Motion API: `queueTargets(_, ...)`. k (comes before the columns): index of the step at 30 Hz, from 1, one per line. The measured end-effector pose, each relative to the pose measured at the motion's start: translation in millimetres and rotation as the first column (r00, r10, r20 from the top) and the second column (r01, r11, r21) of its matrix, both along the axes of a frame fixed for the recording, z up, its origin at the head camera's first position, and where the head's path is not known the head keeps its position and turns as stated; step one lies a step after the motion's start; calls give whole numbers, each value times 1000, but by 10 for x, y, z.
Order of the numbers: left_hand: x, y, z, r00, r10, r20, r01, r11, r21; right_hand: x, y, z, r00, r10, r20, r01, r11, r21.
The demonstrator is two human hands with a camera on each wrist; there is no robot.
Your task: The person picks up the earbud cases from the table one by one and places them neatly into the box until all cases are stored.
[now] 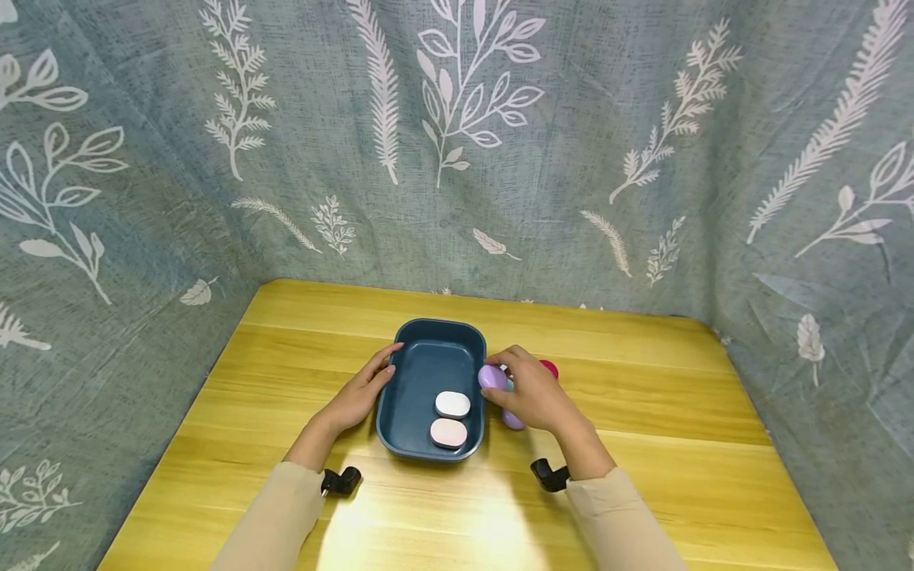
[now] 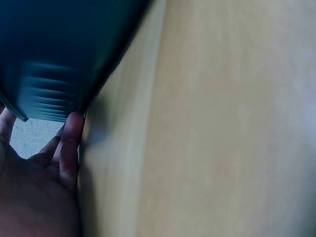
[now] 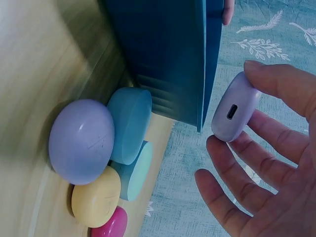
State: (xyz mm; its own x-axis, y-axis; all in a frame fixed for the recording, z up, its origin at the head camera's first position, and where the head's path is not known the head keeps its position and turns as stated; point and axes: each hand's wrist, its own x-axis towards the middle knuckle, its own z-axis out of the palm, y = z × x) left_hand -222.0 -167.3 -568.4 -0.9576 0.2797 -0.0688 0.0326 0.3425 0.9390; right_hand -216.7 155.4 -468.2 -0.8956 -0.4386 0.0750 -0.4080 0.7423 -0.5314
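A dark blue bin (image 1: 410, 428) lies on the table in front of the person. My left hand (image 1: 359, 394) rests along its left side, fingers touching the outer wall, as the left wrist view shows. Two pale oval cases lie inside, a white case (image 1: 453, 404) and a pinkish-white case (image 1: 448, 433) nearer the person. My right hand (image 1: 531, 388) pinches a purple earbud charging case (image 3: 236, 108) between thumb and fingers, close to the bin's right rim. A small charging port shows on the held case's side.
Right of the bin stand another purple case (image 3: 81, 140), a blue case (image 3: 129, 126), a teal case (image 3: 136, 173), a yellow case (image 3: 96, 197) and a magenta case (image 3: 109, 224), bunched together. A leaf-patterned curtain (image 1: 457, 222) hangs behind the wooden table (image 1: 300, 333).
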Motion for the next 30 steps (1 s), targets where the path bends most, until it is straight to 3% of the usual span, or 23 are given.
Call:
queueTargets(12, 10, -14, -12, 1000, -17, 22, 16, 999, 45, -68, -111, -22, 998, 41, -52, -42, 999, -17)
queueTargets(15, 25, -5, 33, 999, -18, 31, 16, 999, 44, -83, -144, -35, 998, 40, -53, -41, 999, -10)
queueTargets(22, 118, 32, 258, 999, -32, 39, 30, 998, 63, -115, -200, -56, 999, 32, -39, -33, 999, -12)
queueTargets(30, 128, 46, 292, 999, -29, 36, 27, 997, 66, -146, -242, -71, 999, 16, -34, -16, 1000, -16)
